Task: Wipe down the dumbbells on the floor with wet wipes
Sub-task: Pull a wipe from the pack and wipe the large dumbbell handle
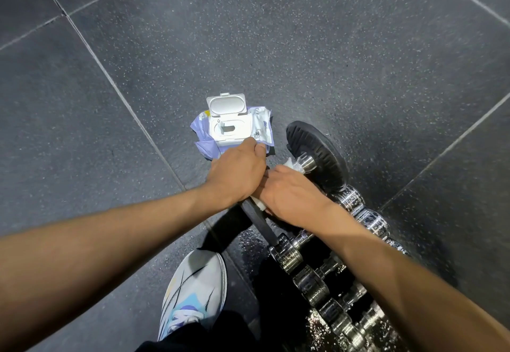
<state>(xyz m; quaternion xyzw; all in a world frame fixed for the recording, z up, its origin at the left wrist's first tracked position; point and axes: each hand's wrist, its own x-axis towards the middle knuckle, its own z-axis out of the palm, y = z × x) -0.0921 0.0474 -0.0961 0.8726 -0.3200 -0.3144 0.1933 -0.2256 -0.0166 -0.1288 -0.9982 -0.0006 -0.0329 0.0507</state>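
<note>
Dark grey speckled rubber floor tiles [317, 48] with pale seams fill the frame, wet and glistening at lower centre.

Row of chrome-headed dumbbells [311, 285]: lying side by side on the floor, running from right of centre to the lower right corner, partly hidden under the right forearm.

Black round-plated dumbbell with a chrome handle [317, 155]: right of centre, at the upper end of that row. One ribbed plate stands on edge just right of the hands; the other plate shows edge-on below the hands. The handle runs between them, mostly covered.

White, blue and black sports shoe [193, 293]: lower centre, left of the chrome row.

Left hand [237, 175]: centre frame, fingers curled, thumb and fingertips touching the near edge of the pack; whether it pinches anything cannot be told.

Right hand [292, 194]: just right of the left hand and touching it, clenched around the black dumbbell's handle with the wipe under its palm.

Lilac and white soft pack of wet wipes with a white plastic flip lid [234, 128]: above the hands, on the floor, lid standing open.

White wet wipe [289, 163]: wrapped on the handle, showing beyond the right hand's fingertips and again at its heel.
</note>
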